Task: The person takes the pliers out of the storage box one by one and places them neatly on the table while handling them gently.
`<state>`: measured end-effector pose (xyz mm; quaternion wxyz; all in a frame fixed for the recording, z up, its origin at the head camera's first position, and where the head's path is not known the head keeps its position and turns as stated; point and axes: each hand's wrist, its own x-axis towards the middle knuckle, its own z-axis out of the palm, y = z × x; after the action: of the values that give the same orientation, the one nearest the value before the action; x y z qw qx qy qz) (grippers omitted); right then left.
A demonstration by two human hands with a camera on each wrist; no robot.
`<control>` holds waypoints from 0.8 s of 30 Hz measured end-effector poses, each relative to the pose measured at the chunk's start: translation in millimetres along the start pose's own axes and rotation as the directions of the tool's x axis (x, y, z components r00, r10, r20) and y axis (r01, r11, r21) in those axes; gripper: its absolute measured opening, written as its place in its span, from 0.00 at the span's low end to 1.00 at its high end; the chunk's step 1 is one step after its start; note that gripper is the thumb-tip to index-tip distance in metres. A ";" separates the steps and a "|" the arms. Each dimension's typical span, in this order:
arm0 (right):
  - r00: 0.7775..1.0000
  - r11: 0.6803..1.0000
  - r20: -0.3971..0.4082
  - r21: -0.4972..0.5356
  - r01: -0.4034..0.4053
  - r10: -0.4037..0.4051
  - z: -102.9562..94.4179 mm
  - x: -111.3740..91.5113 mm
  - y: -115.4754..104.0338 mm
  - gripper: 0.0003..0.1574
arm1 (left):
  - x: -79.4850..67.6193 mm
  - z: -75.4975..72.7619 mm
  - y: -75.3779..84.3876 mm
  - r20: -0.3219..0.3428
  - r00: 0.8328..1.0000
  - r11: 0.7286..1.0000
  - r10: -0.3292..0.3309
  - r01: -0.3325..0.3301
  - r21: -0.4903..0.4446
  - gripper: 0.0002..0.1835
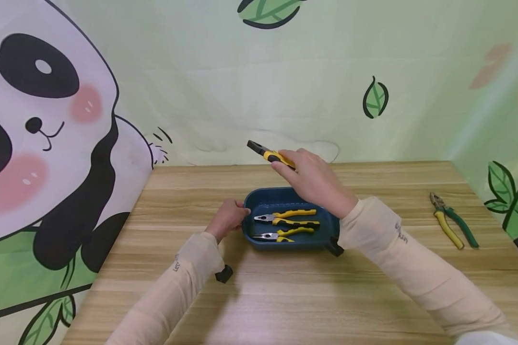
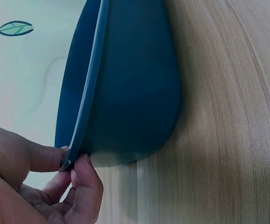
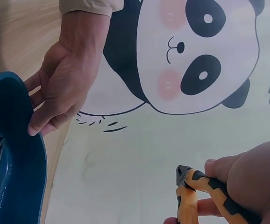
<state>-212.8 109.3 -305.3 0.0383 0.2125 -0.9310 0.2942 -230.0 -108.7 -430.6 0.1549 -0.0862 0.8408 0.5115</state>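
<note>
A dark blue plastic basin (image 1: 291,245) rests on the table. My left hand (image 1: 229,216) pinches its left rim between thumb and fingers, and the left wrist view shows the thumb inside that rim (image 2: 90,74). Above the basin's far side, my right hand (image 1: 312,175) holds pliers (image 3: 187,200) with yellow and black handles and a short dark head, pointing up and to the left. Inside the basin lie combination pliers (image 1: 285,220) and, nearer, long-nose pliers (image 1: 276,235), both yellow-handled with heads to the left. The right wrist and sleeve cover the basin's far right part.
Pliers with one green and one yellow handle (image 1: 454,221) lie on the wooden table (image 1: 285,297) at the right. Behind the table hangs a printed cloth (image 1: 190,86) with a panda and leaves. A black camera mount (image 1: 224,273) hangs by the left wrist.
</note>
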 end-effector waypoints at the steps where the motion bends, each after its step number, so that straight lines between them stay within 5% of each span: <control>1: 1.000 1.000 -0.008 -0.001 0.002 -0.002 0.6 -0.5 -0.4 0.31 | 0.0 0.0 0.2 0.001 1.000 1.000 -0.002 0.002 0.002 0.06; 24: 0.974 0.983 -0.202 -0.175 0.065 -0.100 23.6 -15.4 4.4 0.34 | 0.6 0.7 0.7 -0.005 1.000 0.999 -0.021 0.021 0.025 0.12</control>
<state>-199.3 105.0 -330.1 0.1663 0.2150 -0.9334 0.2342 -230.6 -107.7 -430.5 0.1592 -0.0943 0.8465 0.4992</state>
